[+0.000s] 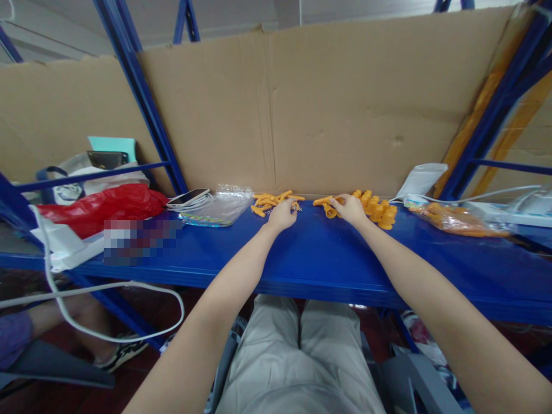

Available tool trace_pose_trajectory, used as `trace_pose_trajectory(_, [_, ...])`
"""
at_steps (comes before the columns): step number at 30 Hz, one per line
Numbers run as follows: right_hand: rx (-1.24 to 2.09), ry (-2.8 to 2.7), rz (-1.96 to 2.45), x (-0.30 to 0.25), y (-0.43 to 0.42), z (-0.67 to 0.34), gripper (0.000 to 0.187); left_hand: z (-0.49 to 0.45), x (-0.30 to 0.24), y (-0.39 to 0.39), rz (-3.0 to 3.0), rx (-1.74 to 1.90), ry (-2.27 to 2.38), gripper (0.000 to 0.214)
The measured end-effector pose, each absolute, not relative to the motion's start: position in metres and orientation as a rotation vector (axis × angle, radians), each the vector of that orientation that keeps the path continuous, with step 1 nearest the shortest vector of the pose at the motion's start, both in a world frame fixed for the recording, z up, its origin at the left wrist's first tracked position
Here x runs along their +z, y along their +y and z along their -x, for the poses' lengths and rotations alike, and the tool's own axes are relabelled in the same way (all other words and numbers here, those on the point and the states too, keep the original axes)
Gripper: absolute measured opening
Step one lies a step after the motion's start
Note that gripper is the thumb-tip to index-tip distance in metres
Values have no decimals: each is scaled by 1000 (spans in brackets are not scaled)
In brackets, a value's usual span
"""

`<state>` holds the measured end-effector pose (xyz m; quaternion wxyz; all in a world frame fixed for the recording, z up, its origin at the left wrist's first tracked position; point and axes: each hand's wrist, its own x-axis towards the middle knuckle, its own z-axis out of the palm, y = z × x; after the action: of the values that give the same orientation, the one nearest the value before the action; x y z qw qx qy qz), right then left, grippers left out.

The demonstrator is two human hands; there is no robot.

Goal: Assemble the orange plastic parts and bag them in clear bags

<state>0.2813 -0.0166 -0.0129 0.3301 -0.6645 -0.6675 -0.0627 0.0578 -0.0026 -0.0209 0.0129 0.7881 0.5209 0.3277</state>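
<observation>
My left hand [282, 215] is at the back of the blue shelf, its fingers bent down over small metal pieces [297, 207] that look like screws. Whatever is between those fingertips is too small to make out. Right behind it lies a loose pile of thin orange plastic parts [264, 200]. My right hand [351, 209] is closed on an orange plastic piece [322, 201] with a straight arm pointing left. Beneath and beside that hand are more orange pieces with round, cup-like ends [379, 211], set close together.
The blue shelf [319, 253] backs onto a cardboard wall [328, 109]. To the left lie a clear plastic bag [226, 206], a phone [190, 198] with a white cable and a red bag [107, 208]. A bag of orange parts [463, 219] and a power strip [513, 213] are right.
</observation>
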Motion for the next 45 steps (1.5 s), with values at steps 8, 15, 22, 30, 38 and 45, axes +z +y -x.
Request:
trace_pose_trajectory(8, [-135,-1701,1772,-11,-18,-279,44,-57,-21,-2,-2490,1003,1627,40])
trace_pose_trajectory(15, [-120,-1643,1814,-6,-19,-287,44,-58,-21,-2,-2479,1026,1566,40])
trace_pose_trajectory(22, [-104,-1730,1958,-5,-22,-283,41,-58,-21,-2,-2474,1027,1557,40])
trace_pose_trajectory(30, [-198,-1831,2042,-5,-29,-276,46,-59,-19,-6,-2490,992,1593,40])
trace_pose_trajectory(38, [-345,-1999,2002,-7,-31,-273,43,-59,-18,-8,-2498,977,1594,40])
trace_pose_trajectory(45, [-263,-2119,1951,-9,-33,-272,44,-59,-18,-3,-2514,947,1580,38])
